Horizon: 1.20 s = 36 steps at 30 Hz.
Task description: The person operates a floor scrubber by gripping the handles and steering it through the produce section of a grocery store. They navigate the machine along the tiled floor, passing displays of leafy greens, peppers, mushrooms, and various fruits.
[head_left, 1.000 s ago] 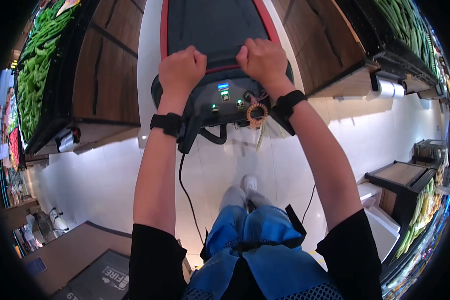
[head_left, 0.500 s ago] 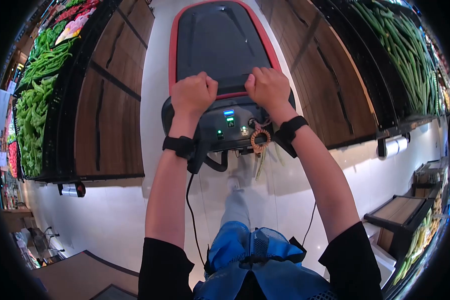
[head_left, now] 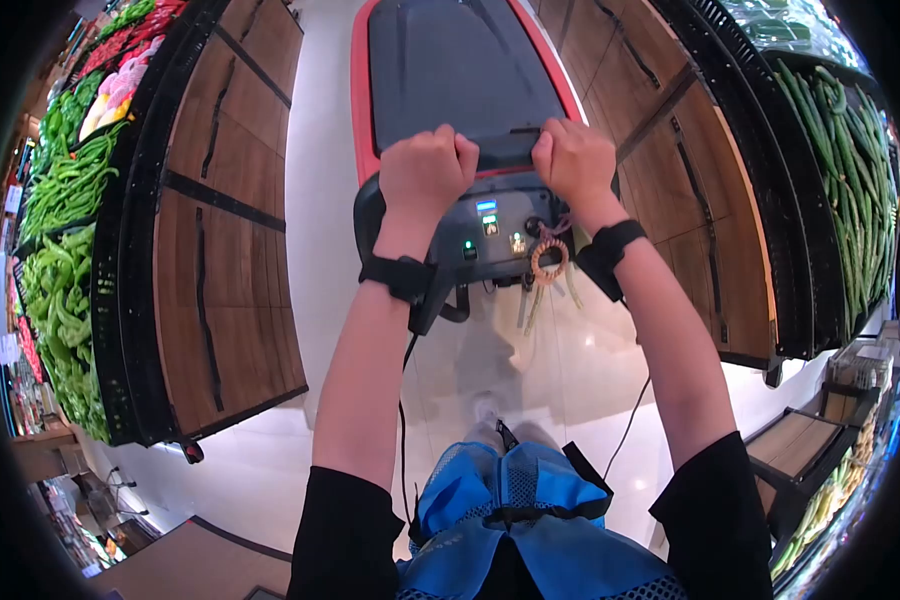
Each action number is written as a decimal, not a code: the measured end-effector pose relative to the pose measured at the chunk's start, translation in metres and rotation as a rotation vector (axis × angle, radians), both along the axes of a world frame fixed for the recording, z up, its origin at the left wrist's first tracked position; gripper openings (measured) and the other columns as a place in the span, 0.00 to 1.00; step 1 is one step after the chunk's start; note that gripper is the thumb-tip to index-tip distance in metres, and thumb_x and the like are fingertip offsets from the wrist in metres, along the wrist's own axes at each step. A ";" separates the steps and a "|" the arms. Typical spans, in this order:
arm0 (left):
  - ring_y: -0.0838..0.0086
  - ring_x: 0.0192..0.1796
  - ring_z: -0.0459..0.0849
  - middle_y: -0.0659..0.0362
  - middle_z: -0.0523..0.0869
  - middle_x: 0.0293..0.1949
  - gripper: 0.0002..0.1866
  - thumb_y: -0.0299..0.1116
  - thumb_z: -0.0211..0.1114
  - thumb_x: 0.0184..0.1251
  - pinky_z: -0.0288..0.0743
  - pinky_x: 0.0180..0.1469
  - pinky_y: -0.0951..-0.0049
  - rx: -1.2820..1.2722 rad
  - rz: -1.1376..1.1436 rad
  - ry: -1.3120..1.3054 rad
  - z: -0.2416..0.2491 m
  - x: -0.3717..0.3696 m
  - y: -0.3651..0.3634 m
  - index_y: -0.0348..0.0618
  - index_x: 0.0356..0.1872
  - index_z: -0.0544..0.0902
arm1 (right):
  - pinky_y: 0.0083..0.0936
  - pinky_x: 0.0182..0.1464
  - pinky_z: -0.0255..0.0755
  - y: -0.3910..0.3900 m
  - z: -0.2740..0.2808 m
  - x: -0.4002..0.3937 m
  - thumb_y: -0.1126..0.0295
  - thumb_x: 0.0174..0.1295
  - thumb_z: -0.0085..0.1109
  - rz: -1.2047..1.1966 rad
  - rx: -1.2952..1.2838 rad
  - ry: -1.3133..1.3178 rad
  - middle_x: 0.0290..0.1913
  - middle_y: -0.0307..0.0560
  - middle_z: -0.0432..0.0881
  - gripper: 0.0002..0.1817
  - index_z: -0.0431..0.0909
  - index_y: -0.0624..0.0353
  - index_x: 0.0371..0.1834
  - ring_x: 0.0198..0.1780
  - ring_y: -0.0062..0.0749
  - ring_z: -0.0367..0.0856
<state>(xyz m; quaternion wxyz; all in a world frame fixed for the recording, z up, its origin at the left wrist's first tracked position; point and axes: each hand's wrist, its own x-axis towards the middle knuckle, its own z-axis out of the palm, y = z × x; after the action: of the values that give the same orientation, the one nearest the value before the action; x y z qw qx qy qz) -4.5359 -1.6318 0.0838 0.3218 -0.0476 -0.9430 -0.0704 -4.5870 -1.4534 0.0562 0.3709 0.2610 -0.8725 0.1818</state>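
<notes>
Both hands are closed around the handlebar of a walk-behind floor scrubber point(head_left: 450, 70), which has a dark lid and red sides. My left hand point(head_left: 428, 172) grips the left part of the bar; my right hand point(head_left: 576, 165) grips the right part. The bar is mostly hidden under the fingers. Just below the hands sits the control panel point(head_left: 480, 262), with a lit blue display and green lights. A coiled tan ring point(head_left: 549, 260) hangs at its right side near my right wrist. Each wrist wears a black strap.
Wood-fronted produce stands flank the aisle, the left stand point(head_left: 225, 320) holding green peppers point(head_left: 60, 310) and the right one long green vegetables point(head_left: 840, 180). Pale tiled floor point(head_left: 330, 230) runs between them. A brown-topped counter point(head_left: 180, 565) is at lower left, another stand point(head_left: 795, 440) at lower right.
The stands have slid down the view as I and the scrubber moved forward along the aisle. The scrubber sits slightly further right in view. Both hands keep their grip.
</notes>
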 end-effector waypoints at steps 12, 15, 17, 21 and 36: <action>0.60 0.19 0.78 0.53 0.77 0.13 0.14 0.36 0.50 0.56 0.72 0.22 0.66 -0.024 0.032 -0.035 -0.010 -0.196 -0.062 0.43 0.16 0.78 | 0.29 0.20 0.68 -0.061 -0.014 -0.199 0.62 0.51 0.48 -0.046 0.004 0.133 0.13 0.38 0.72 0.13 0.68 0.51 0.12 0.18 0.34 0.74; 0.60 0.15 0.77 0.53 0.75 0.10 0.14 0.35 0.52 0.53 0.71 0.18 0.66 -0.038 0.010 0.064 -0.010 -0.255 -0.077 0.43 0.12 0.76 | 0.29 0.20 0.68 -0.078 -0.016 -0.259 0.62 0.51 0.48 -0.038 -0.009 0.128 0.13 0.39 0.72 0.13 0.69 0.51 0.12 0.18 0.34 0.74; 0.61 0.15 0.76 0.53 0.75 0.11 0.14 0.35 0.52 0.53 0.71 0.18 0.67 -0.013 0.014 0.023 -0.008 -0.294 -0.092 0.43 0.12 0.76 | 0.29 0.20 0.68 -0.092 -0.013 -0.297 0.62 0.51 0.48 -0.033 -0.018 0.121 0.13 0.39 0.72 0.13 0.69 0.52 0.12 0.18 0.34 0.73; 0.62 0.15 0.76 0.54 0.76 0.11 0.13 0.35 0.52 0.53 0.70 0.18 0.68 -0.012 0.009 0.022 -0.005 -0.349 -0.124 0.43 0.13 0.76 | 0.30 0.22 0.68 -0.125 -0.009 -0.352 0.61 0.50 0.49 -0.013 -0.019 0.090 0.13 0.41 0.71 0.14 0.68 0.52 0.11 0.18 0.35 0.73; 0.56 0.21 0.78 0.52 0.78 0.15 0.14 0.39 0.49 0.57 0.72 0.23 0.62 -0.034 0.072 -0.025 -0.017 -0.593 -0.193 0.47 0.19 0.79 | 0.31 0.20 0.68 -0.194 -0.022 -0.594 0.64 0.53 0.46 -0.034 -0.019 0.075 0.15 0.39 0.72 0.12 0.69 0.52 0.14 0.19 0.37 0.74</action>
<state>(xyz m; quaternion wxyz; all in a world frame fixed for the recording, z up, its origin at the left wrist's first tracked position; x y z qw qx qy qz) -5.1291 -1.8247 0.0664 0.3116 -0.0183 -0.9490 -0.0433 -5.1811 -1.6470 0.0345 0.4089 0.2494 -0.8604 0.1739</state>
